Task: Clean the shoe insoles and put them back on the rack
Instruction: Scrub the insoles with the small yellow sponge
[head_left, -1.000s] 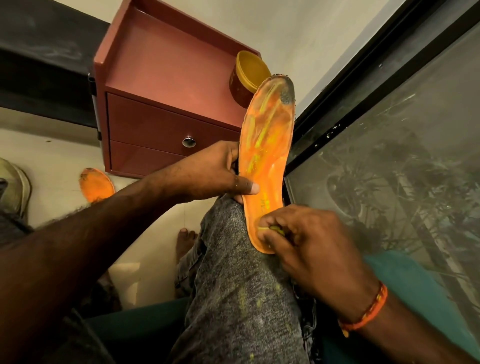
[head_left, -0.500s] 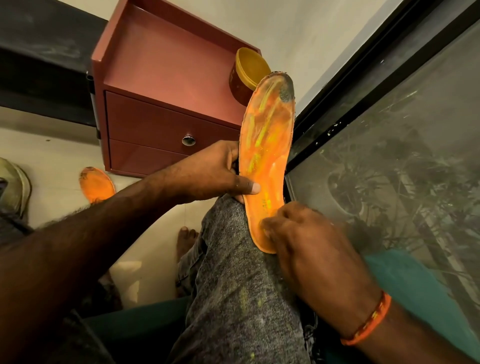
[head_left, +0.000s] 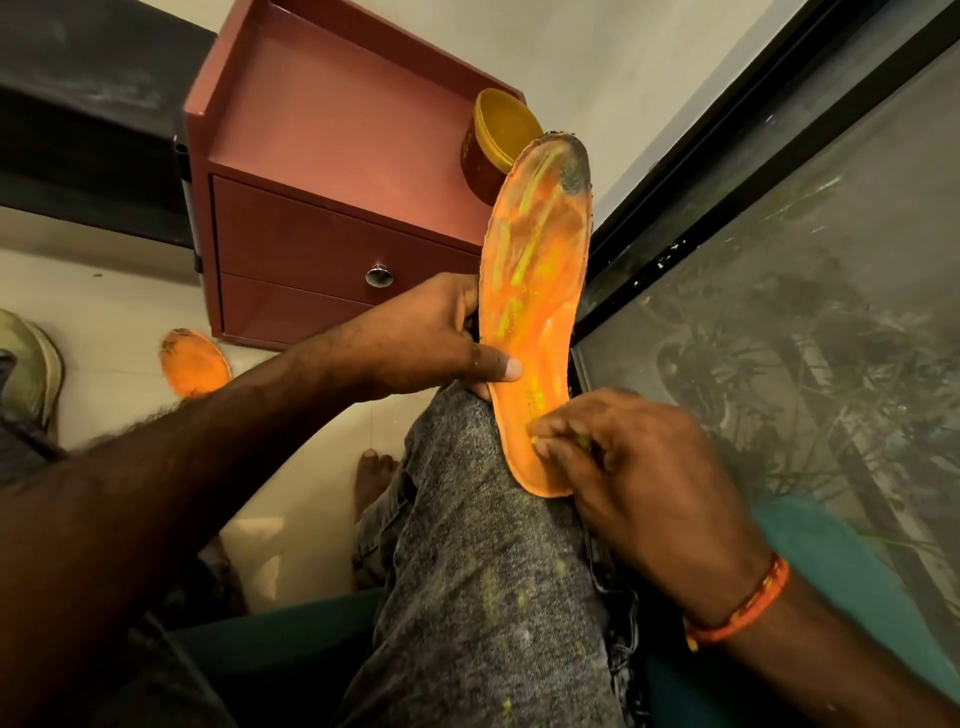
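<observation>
The orange insole (head_left: 535, 312) is propped on the knee (head_left: 467, 441), long axis running away toward the cabinet (head_left: 332, 156), pinched mid-edge by the left hand (head_left: 426, 343) while its near heel gets worked by the right hand (head_left: 639, 467), fingers curled round something small and yellowish.

right hand (head_left: 644, 467) | slid back down insole (head_left: 535, 291) heel | apparently rubbing

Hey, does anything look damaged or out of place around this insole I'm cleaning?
Yes. The orange insole held by the left hand has a dark, grimy toe end with a frayed edge. A second insole lies on the floor below the red cabinet, and yellowish specks dot the grey jeans.
</observation>
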